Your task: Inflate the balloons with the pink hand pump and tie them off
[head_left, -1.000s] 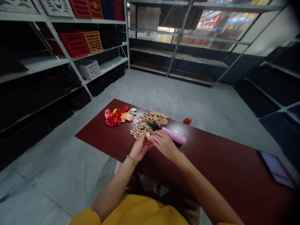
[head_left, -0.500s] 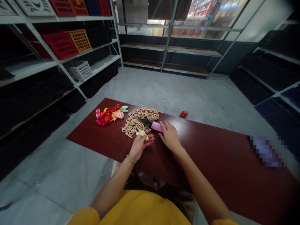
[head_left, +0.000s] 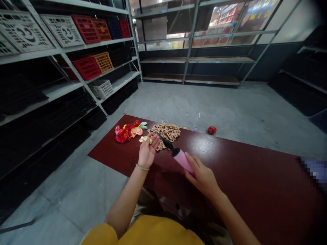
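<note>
The pink pump (head_left: 182, 160) with its black nozzle is being held up off the bench (head_left: 230, 170) by the person's right hand (head_left: 203, 177), whose fingers are wrapping the rear end of the pink barrel; the black tip is pointing up and away towards the left hand (head_left: 146, 153). That left hand is lifting a small pale yellow balloon (head_left: 144, 139), pinched at its fingertips, with the palm turned half upward and the other fingers loosely spread. The nozzle tip is sitting just beside the left fingertips, not quite touching the balloon as far as I can tell.

Just beyond both hands, a heap of tan looped cord (head_left: 166, 132) is lying on the dark red bench. To the far left of the left hand, a pile of red, orange and pale green balloons (head_left: 127, 131) is resting near the bench's corner. Well beyond the right hand, a small red ball-like thing (head_left: 212, 130) is sitting at the far edge. A thin green band (head_left: 142, 167) is circling the left wrist. Off past the left hand, shelves are carrying red, orange and white crates (head_left: 87, 64).
</note>
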Motion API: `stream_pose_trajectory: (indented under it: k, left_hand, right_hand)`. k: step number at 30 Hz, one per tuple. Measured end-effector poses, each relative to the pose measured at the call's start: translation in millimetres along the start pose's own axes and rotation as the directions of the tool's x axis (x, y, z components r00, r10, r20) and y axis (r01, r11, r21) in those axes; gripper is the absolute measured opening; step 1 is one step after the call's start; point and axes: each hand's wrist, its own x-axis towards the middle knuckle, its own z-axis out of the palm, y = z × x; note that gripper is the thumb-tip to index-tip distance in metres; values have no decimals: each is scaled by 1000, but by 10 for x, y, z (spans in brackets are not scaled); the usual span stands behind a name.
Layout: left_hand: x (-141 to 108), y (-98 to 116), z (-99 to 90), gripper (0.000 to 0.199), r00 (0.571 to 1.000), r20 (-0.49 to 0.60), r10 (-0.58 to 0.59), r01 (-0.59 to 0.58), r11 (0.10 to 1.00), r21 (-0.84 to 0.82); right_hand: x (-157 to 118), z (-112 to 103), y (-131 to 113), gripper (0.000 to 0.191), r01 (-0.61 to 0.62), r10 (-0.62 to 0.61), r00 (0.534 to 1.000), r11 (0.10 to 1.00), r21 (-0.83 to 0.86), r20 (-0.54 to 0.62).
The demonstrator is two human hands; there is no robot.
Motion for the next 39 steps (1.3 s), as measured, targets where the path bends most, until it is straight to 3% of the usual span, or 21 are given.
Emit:
stream_pose_trajectory:
  k: [3, 8, 14, 19, 27, 31, 34, 39]
  left_hand:
    - [46, -54, 66, 27, 1000, -12, -12, 12, 1000, -23]
    - [2, -181, 161, 25, 999, 18, -49, 50, 998, -27]
    - [-66, -287, 218, 35, 999, 33, 8, -10, 997, 80]
    - [-92, -447, 189, 28, 999, 35, 37, -42, 989, 143]
    - [-135, -666, 169, 29, 999, -40, 15, -13, 999, 33]
    - [-56, -603, 202, 30, 991, -75, 113, -110, 993, 49]
    - [90, -429, 194, 29, 982, -93, 166, -161, 985, 61]
    - [347, -68, 158, 28, 977, -120, 179, -177, 984, 21]
  right_hand:
    - [-234, 4, -76, 63, 62, -62, 998, 997, 41, 2]
    - [-342, 18, -87, 63, 20, -20, 1000, 1000, 7, -10]
    - [-350, -17, -62, 62, 9, -9, 1000, 1000, -9, 4]
    - [-324, 10, -107, 62, 0, 1, 1000, 1000, -14, 25]
    - [-128, 36, -236, 57, 14, -12, 999, 1000, -27, 42]
    - [-84, 168, -288, 62, -14, 15, 997, 1000, -16, 73]
    - [-163, 247, -240, 69, -42, 39, 997, 999, 33, 61]
    - [-348, 157, -54, 53, -47, 44, 997, 997, 53, 62]
